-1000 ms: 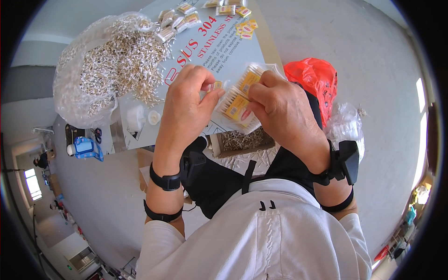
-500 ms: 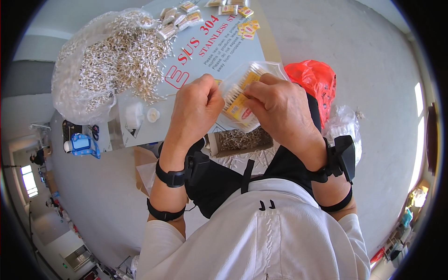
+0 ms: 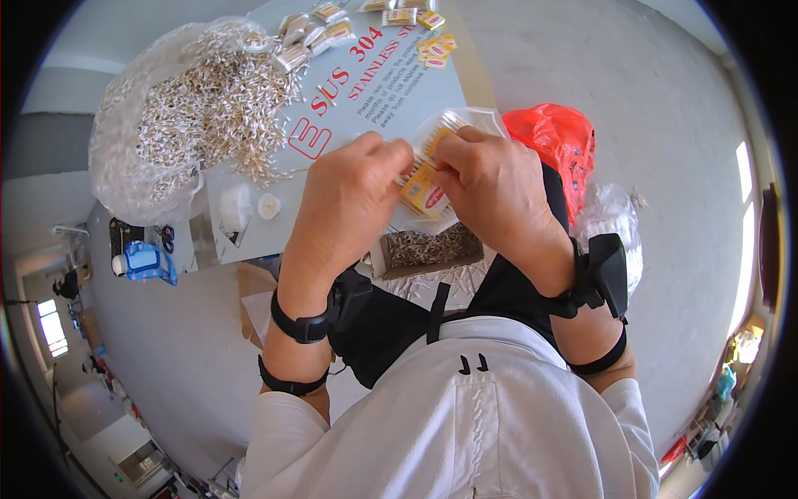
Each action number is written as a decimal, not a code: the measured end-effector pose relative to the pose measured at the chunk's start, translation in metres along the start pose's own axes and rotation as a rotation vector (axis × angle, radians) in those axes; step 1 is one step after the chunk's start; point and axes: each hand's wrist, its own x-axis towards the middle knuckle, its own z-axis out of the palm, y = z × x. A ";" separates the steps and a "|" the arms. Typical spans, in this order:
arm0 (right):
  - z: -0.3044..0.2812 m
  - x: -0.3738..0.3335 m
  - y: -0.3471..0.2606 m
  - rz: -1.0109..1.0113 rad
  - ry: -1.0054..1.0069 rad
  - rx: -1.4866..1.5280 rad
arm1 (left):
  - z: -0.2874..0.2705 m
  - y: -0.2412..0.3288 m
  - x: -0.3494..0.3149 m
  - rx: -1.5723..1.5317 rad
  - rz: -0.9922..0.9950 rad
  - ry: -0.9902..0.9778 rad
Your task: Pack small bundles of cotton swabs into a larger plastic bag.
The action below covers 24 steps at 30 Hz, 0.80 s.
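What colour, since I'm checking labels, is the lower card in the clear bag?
The lower card is mostly yellow with a red oval, seen in the head view.

This looks like a packing workshop, with heaped swabs (image 3: 208,116) and small packs (image 3: 293,58) on the surface (image 3: 270,239) and bare floor (image 3: 665,208).

Grey floor (image 3: 665,191) spreads around the table (image 3: 349,116), with a bright window (image 3: 51,328) glowing at far left.

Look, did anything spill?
Yes, it looks so. Loose swabs spread out of the bag onto the table, and more lie scattered beside the box. They look untidy because the others are gathered inside.
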 end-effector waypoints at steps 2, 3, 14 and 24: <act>-0.001 0.002 0.005 0.032 -0.004 0.027 | -0.001 0.008 -0.001 -0.029 -0.052 -0.025; -0.001 0.003 0.010 0.016 -0.002 0.062 | -0.002 0.011 -0.002 -0.055 -0.108 -0.049; -0.005 0.012 0.011 0.035 -0.069 0.062 | -0.001 0.010 -0.001 -0.204 -0.309 -0.105; -0.020 -0.008 0.028 -0.066 0.171 0.161 | 0.016 0.018 -0.008 -0.159 -0.238 0.009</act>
